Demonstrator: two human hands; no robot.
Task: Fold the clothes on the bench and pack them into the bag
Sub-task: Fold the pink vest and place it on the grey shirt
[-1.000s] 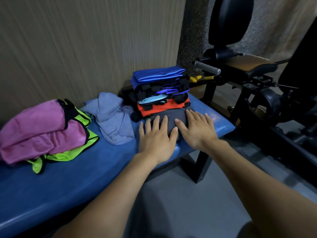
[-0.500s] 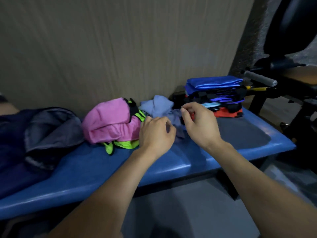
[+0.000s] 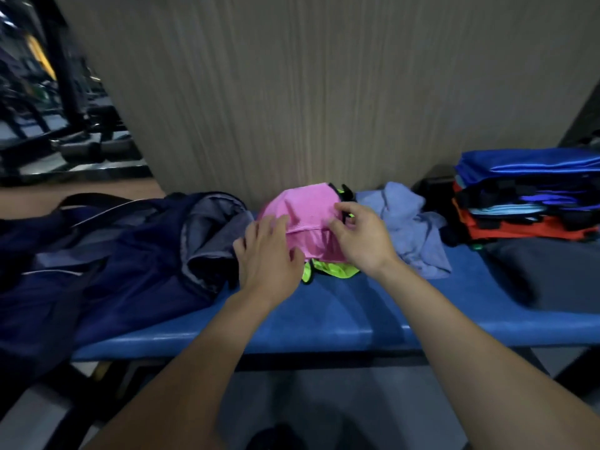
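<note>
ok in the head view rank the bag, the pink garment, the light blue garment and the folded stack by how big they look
1. bag, clearly largest, though partly out of frame
2. folded stack, cut off at the right edge
3. pink garment and light blue garment: look alike in size; hands cover part of the pink one, so no ranking

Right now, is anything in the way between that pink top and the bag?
Nothing visible. The pink top lies right beside the bag, whose mouth gapes toward it. Both hands, left and right, are at the top.
</note>
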